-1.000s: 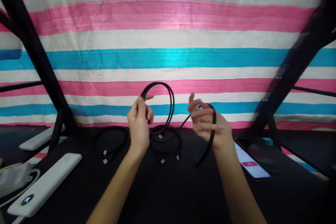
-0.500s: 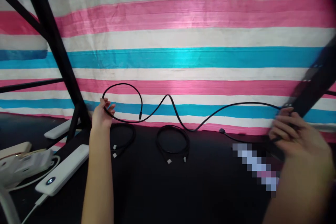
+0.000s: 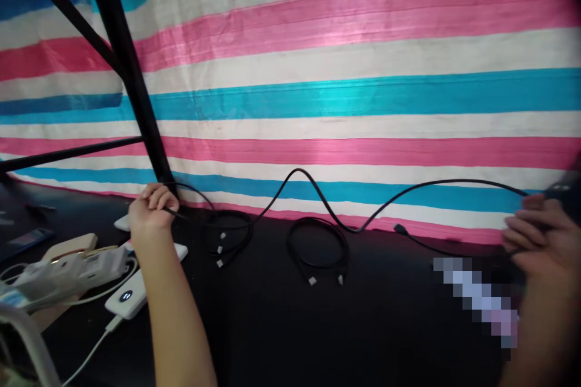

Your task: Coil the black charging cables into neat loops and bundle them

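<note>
A black cable [image 3: 313, 186] runs in waves between my two hands, held above the black table. My left hand [image 3: 154, 208], far to the left, is closed on it near one end; a short length loops down from there. At the right edge, my right hand [image 3: 544, 236] is wrapped round the other part, slightly blurred. A free end with a dark plug [image 3: 400, 229] hangs out to its left. Below the stretched cable lie two coiled black cables, the left coil [image 3: 249, 236] and the middle coil [image 3: 318, 266], their silver plugs facing me.
A white power bank [image 3: 131, 296] with a white lead lies at left, partly behind my left forearm. Beside it is a white power strip [image 3: 68, 278]. A pixelated phone-like shape [image 3: 476, 299] lies at right. A black metal frame [image 3: 136, 91] stands before the striped sheet [image 3: 363, 97].
My hands have moved wide apart, and the looped cable has been drawn out into a long wavy line. The view has turned left, showing more of the power strip.
</note>
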`<state>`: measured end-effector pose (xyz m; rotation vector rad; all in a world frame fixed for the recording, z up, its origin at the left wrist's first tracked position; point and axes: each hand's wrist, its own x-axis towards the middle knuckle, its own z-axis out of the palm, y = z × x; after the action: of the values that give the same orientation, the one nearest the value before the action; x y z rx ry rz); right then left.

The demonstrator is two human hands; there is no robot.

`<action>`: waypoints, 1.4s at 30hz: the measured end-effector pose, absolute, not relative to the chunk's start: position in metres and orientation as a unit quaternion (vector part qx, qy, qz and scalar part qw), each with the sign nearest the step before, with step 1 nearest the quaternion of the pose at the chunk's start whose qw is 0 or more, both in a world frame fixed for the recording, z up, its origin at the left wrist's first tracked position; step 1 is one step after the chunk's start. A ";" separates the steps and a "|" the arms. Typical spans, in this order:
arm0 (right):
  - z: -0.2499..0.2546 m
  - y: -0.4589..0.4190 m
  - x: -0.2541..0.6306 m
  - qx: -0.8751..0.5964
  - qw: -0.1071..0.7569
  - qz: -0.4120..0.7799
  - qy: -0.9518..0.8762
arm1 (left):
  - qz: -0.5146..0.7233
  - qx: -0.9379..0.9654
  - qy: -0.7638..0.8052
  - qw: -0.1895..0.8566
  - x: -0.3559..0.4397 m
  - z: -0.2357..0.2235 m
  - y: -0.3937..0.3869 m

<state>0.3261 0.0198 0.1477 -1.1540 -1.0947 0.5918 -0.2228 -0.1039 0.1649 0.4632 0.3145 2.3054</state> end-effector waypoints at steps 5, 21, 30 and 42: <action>0.160 0.001 0.308 -0.462 0.726 0.314 -0.403 | 0.905 0.169 0.091 0.379 -0.238 0.159 -0.108; 0.181 -0.031 0.289 -0.493 0.707 0.193 -0.468 | 0.910 0.270 0.144 0.278 -0.239 0.162 -0.108; 0.196 -0.048 0.212 -0.427 0.536 0.373 -0.625 | 0.855 0.404 0.107 0.306 -0.157 0.206 -0.119; 0.149 -0.045 0.114 -0.441 0.349 0.334 -0.757 | 0.825 0.494 0.064 0.266 -0.109 0.214 -0.139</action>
<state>0.1144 -0.0448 0.1492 -1.1425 -1.9606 0.8656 -0.1087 -0.1393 0.2136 1.3328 0.1728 2.2286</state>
